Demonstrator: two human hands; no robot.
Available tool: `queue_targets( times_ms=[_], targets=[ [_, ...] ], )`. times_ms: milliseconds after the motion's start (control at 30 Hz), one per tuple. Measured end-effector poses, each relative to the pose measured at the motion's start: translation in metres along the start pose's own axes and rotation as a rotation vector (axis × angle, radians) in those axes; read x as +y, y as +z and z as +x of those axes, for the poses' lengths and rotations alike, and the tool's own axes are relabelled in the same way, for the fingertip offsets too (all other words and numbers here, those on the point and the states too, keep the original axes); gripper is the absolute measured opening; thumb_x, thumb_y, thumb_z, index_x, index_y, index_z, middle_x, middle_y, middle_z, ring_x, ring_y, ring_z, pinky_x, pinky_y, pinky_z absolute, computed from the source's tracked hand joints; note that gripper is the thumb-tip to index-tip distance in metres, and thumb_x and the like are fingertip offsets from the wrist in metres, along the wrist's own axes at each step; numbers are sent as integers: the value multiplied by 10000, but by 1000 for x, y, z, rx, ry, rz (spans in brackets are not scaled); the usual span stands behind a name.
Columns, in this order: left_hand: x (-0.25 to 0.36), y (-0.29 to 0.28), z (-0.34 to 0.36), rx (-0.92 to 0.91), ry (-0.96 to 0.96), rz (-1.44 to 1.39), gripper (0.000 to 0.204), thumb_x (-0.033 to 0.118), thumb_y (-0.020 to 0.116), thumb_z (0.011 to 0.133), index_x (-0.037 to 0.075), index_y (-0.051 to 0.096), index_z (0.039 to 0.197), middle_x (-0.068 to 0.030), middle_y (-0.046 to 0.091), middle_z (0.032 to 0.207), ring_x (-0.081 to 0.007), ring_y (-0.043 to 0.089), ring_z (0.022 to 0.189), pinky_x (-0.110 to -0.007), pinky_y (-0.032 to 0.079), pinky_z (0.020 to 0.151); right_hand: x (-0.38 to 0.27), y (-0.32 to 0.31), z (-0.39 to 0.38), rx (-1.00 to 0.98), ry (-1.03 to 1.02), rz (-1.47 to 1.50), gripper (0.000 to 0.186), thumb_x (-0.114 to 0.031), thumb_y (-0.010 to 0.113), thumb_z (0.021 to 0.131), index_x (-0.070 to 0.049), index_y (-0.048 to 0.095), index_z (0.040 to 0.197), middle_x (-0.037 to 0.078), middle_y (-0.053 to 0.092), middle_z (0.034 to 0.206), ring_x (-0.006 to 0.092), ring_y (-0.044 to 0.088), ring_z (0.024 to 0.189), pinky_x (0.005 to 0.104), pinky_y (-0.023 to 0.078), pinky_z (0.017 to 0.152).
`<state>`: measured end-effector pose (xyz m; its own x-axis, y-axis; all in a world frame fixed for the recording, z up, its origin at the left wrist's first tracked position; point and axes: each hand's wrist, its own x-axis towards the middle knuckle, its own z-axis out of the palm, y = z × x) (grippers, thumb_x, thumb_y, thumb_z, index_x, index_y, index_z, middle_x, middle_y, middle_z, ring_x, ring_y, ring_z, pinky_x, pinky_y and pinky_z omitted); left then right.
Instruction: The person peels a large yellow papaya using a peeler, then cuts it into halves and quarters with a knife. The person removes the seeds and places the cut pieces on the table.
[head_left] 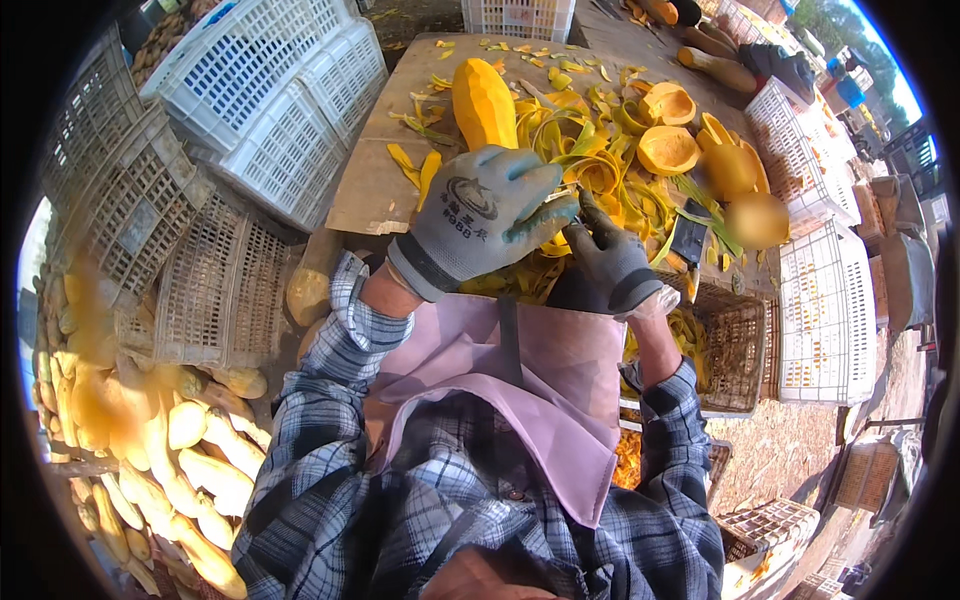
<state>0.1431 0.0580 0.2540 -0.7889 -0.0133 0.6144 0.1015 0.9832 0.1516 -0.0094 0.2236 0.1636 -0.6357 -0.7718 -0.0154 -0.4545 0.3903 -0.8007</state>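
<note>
My left hand [470,215], in a grey glove, has its fingers curled at the middle of the work board [375,190]. My right hand [605,250], also gloved, meets it with fingers closed; a small pale piece shows between them, too hidden to name. A peeled orange-yellow squash [483,105] lies just beyond my left hand. Curly peels [590,140] are heaped beyond and beside both hands. Hollow squash halves [665,150] sit at the board's right, near a dark blade [690,238] with a wooden handle.
Stacked white crates [260,90] and grey crates [210,290] stand on the left, above many pale squashes [200,470]. More white crates [825,310] line the right. A crate of peels [740,350] is below the board's right edge. More squashes [715,70] lie at the back right.
</note>
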Motion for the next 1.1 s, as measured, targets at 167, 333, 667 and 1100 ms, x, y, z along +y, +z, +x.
queue_targets(
  times_ms=[167, 333, 667, 1100],
  targets=[
    [15, -8, -4, -85, 95, 82, 328, 414, 679, 906, 106, 678, 1019, -74, 664, 921, -282, 652, 826, -406, 525, 694, 100, 53, 10, 11, -13, 388, 502, -194, 555, 1025, -97, 457, 1507, 214, 672, 1241, 301, 679, 1085, 334, 541, 885],
    [37, -7, 10, -320, 211, 54, 292, 419, 616, 946, 128, 640, 937, -60, 646, 851, -250, 654, 811, -399, 518, 650, 143, 41, 7, 154, -358, -82, 438, -173, 576, 1021, -85, 514, 1445, 161, 685, 1209, 241, 684, 980, 337, 562, 846],
    [106, -16, 34, 209, 538, -356, 327, 277, 599, 999, 3, 633, 1174, -121, 673, 999, -227, 673, 807, -335, 554, 711, 61, 22, -53, 159, 244, 935, 454, -228, 611, 1016, -69, 547, 1437, 51, 647, 995, 142, 594, 812, 275, 505, 721],
    [23, -1, -74, 91, -1011, -1219, 567, 464, 459, 1064, -55, 669, 1158, -134, 718, 932, -164, 669, 728, -256, 538, 628, -79, -66, -63, 108, -232, 131, 563, -354, 664, 977, -70, 541, 1447, 95, 719, 923, 215, 649, 718, 320, 517, 680]
  ],
)
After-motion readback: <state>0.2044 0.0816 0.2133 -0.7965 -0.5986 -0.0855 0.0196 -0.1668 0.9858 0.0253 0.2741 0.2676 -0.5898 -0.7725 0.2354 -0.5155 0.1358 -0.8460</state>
